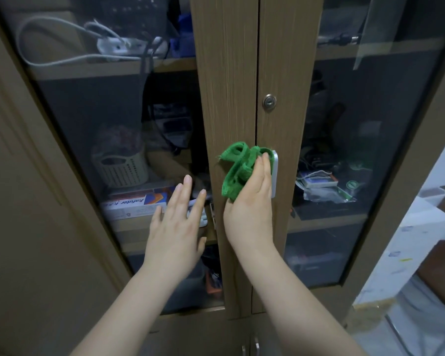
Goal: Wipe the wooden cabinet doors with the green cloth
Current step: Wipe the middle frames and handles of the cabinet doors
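Note:
Two tall wooden cabinet doors with glass panes meet at a centre seam: the left door [226, 80] and the right door [283, 60]. A crumpled green cloth [238, 167] is pressed against the wood across the seam, beside a silver handle [275, 173] on the right door. My right hand [252, 204] holds the cloth flat against the doors, fingers pointing up. My left hand [176, 224] is spread flat with fingers apart on the left door's glass, holding nothing.
A round lock [269, 101] sits above the handle. Behind the glass are shelves with cables, a white basket [123, 170], boxes and packets. White boxes [419, 242] stand at the right. Lower cabinet doors with small handles [251, 349] lie below.

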`<state>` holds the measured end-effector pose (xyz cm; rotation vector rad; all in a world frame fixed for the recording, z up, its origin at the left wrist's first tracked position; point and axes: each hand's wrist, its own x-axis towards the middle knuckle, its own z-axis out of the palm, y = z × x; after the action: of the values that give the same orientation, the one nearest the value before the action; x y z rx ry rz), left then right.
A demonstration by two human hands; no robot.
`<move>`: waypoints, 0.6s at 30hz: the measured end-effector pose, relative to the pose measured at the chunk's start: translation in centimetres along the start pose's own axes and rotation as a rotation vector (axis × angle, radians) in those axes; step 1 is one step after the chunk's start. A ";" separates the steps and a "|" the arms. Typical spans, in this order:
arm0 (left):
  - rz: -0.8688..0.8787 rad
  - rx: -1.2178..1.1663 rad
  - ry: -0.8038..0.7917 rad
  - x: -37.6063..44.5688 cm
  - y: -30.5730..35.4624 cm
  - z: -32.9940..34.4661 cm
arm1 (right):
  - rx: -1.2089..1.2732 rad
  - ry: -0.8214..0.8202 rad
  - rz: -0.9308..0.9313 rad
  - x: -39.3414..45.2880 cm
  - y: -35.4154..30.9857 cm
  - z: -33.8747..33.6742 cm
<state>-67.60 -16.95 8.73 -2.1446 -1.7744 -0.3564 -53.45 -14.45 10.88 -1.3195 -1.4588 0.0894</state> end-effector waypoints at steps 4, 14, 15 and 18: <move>0.015 -0.008 -0.011 -0.1 -0.2 0.1 | -0.042 -0.048 0.076 -1.8 0.3 0.0; 0.027 -0.021 -0.018 -0.1 -0.6 -0.1 | 0.423 0.232 0.431 -1.3 3.6 -7.7; 0.025 -0.021 -0.018 0.0 -0.5 -0.1 | 0.439 0.315 0.423 -0.5 3.6 -8.2; 0.018 -0.024 -0.024 0.0 -0.2 0.1 | 0.407 0.392 0.375 2.4 3.2 -9.1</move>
<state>-67.84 -16.88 8.66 -2.1888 -1.7714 -0.3511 -44.22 -16.74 13.83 -1.1752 -0.8003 0.3359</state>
